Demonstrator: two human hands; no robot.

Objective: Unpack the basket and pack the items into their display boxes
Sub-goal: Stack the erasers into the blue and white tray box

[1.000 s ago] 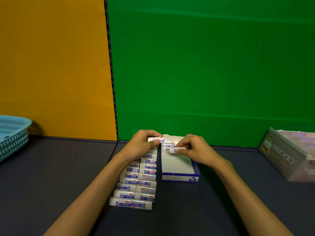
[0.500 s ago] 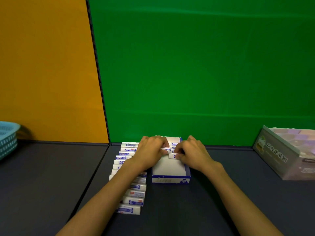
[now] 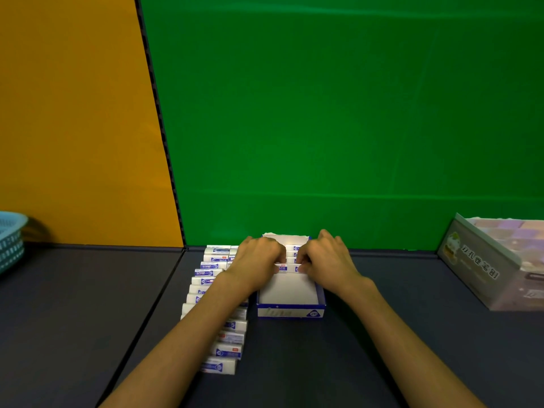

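Note:
A blue-and-white display box (image 3: 290, 313) lies open on the dark table, with several white erasers (image 3: 294, 254) lined up at its far end. My left hand (image 3: 256, 265) and my right hand (image 3: 326, 260) meet over the box, both pinching a white-and-blue eraser (image 3: 284, 268) between their fingertips, set against the row inside the box. Two rows of loose erasers (image 3: 212, 273) run along the left side of the box, partly under my left forearm. The light blue basket (image 3: 11, 242) stands at the far left edge.
A pale lidded box with a cartoon print (image 3: 494, 266) sits at the right edge. An orange and a green wall stand close behind the table (image 3: 88, 304). A seam runs across the table left of the erasers.
My left hand has moved from the loose rows over to the box and joined my right hand on the eraser. The camera view has shifted slightly.

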